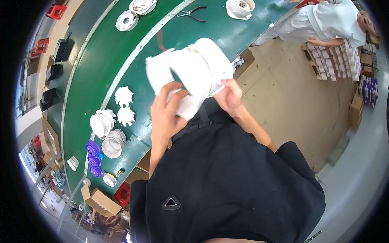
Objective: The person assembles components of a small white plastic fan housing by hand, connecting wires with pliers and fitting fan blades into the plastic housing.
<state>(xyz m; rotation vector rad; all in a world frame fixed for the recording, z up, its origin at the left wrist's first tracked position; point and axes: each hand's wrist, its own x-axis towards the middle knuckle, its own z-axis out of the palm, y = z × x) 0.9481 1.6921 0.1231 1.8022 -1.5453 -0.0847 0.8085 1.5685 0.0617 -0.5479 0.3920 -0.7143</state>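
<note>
A large white plastic housing point(194, 67), with a curved cylindrical body and a gap in its side, is held up in front of me over the bench edge. My left hand point(167, 111) is closed on its lower left part, with the fingers bent at the gap. My right hand point(229, 96) grips its lower right rim, thumb on the outside. Motion blurs the left part of the housing, and its inside is mostly hidden. On the bench to the left lie two white fan impellers point(124, 96) with toothed edges.
The green workbench point(137, 81) carries white round housings point(114, 143), purple round parts point(93, 158), pliers point(192, 13) and a white motor unit point(240, 8). Cardboard boxes point(101, 201) stand by its lower end. A co-worker point(328, 22) is at the upper right, near stacked white parts point(334, 60).
</note>
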